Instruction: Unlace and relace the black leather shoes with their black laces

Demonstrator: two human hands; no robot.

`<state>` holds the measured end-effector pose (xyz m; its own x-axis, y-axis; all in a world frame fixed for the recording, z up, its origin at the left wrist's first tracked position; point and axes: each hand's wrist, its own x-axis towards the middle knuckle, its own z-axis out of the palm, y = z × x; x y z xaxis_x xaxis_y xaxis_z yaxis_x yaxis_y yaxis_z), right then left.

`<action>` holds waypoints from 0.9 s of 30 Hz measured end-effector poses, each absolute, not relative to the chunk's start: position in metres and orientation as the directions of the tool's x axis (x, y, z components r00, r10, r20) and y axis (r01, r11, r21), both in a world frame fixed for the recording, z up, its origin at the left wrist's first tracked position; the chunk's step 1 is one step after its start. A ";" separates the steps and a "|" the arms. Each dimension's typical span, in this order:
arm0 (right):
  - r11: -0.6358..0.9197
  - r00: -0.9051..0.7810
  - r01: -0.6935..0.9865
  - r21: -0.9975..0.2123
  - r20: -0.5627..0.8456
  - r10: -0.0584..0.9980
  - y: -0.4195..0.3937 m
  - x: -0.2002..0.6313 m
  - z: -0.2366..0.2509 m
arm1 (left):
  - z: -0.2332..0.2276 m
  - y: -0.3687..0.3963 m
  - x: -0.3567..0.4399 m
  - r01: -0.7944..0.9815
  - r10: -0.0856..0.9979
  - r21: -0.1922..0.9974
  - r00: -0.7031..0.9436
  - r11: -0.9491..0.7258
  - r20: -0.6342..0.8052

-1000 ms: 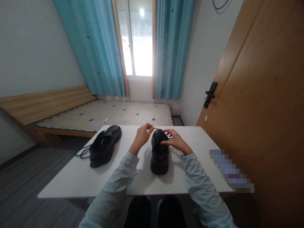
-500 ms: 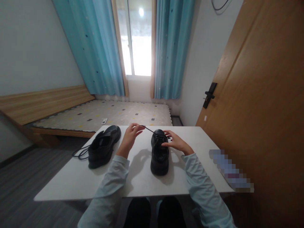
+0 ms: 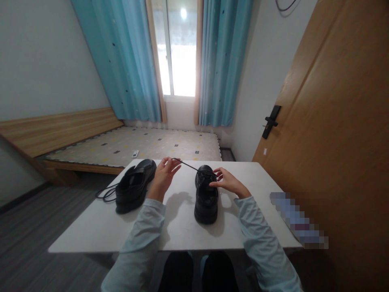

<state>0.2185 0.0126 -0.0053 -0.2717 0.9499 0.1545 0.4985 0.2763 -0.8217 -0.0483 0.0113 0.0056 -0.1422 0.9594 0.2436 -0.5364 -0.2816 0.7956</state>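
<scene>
A black lace-up shoe (image 3: 206,209) stands on the white table with its toe pointing away from me. Up and to its left, my left hand (image 3: 164,174) pinches one end of a black shoelace (image 3: 189,164), which runs taut down to the eyelets. My right hand (image 3: 227,181) is at the shoe's right side, its fingers curled on the lace beside the eyelets and its thumb by the tongue. How firmly those fingers grip is hard to see. The other black shoe (image 3: 132,194) rests left of my left forearm, its loose lace (image 3: 106,194) trailing over the table's left edge.
The white table (image 3: 182,239) spans the space before my knees. Behind it is a bed (image 3: 152,142) with a small white remote (image 3: 135,153). A wooden door (image 3: 334,121) stands on the right, and a blurred bluish item (image 3: 298,221) lies by the table's right edge.
My left hand has moved slightly left, drawing the lace out longer from the shoe. My right fingers have closed in on the lace at the eyelets. The view has shifted a little.
</scene>
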 end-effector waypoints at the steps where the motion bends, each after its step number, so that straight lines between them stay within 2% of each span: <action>1: 0.272 -0.272 0.492 -0.827 0.151 0.950 0.012 0.218 -0.004 | 0.005 0.011 -0.048 -0.537 0.960 0.795 -0.142 -0.281 0.243; 6: 0.297 -0.279 0.412 -0.861 0.191 0.941 0.010 0.216 -0.001 | 0.007 0.010 -0.049 -0.559 0.960 0.781 -0.150 -0.278 0.235; 13: 0.273 -0.233 0.212 -0.938 0.223 0.947 0.019 0.215 -0.007 | 0.007 0.011 -0.050 -0.572 0.954 0.764 -0.173 -0.300 0.245; 19: 0.392 -0.172 0.356 -0.848 0.353 0.920 0.026 0.214 -0.013 | 0.006 0.012 -0.052 -0.589 0.948 0.743 -0.176 -0.318 0.266; 24: 0.365 -0.114 0.382 -0.849 0.349 0.930 0.027 0.215 -0.013 | 0.008 0.012 -0.053 -0.641 0.945 0.695 -0.225 -0.326 0.236; 27: 0.372 -0.138 0.384 -0.845 0.345 0.928 0.025 0.216 -0.012 | 0.009 0.013 -0.054 -0.647 0.945 0.689 -0.241 -0.328 0.223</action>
<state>0.2162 0.0253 -0.0118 -0.1385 0.9282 0.3453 0.3842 0.3717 -0.8451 -0.0540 0.0125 0.0088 -0.2412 0.9446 0.2227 -0.6466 -0.3276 0.6889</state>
